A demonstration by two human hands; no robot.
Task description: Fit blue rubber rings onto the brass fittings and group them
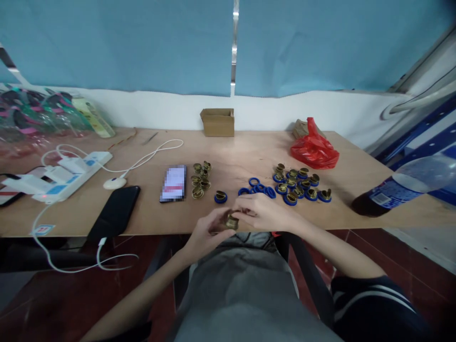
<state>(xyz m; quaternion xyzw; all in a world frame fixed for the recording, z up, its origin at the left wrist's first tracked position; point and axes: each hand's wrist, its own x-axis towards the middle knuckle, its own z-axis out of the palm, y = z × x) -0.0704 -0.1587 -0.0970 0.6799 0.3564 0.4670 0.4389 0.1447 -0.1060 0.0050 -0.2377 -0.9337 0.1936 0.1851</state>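
Between my two hands, just over the table's front edge, is a brass-coloured round metal fitting (232, 221). My left hand (211, 229) grips it from the left, thumb below and fingers above. From the right, the fingertips of my right hand (258, 210) close on its upper side; whether they also hold something small is hidden. Beyond my right hand lies a pile of blue rings (257, 188). One brass fitting with a blue ring (220, 196) stands ahead of my left hand. Bare brass fittings (201, 180) cluster to the left, and several with blue rings (299, 184) to the right.
A lit phone (173, 183), a black phone (119, 209) and a white power strip (73, 175) with cables lie left. At the back are a cardboard box (218, 123) and a red plastic bag (315, 151). A large soda bottle (395, 190) lies tilted at right.
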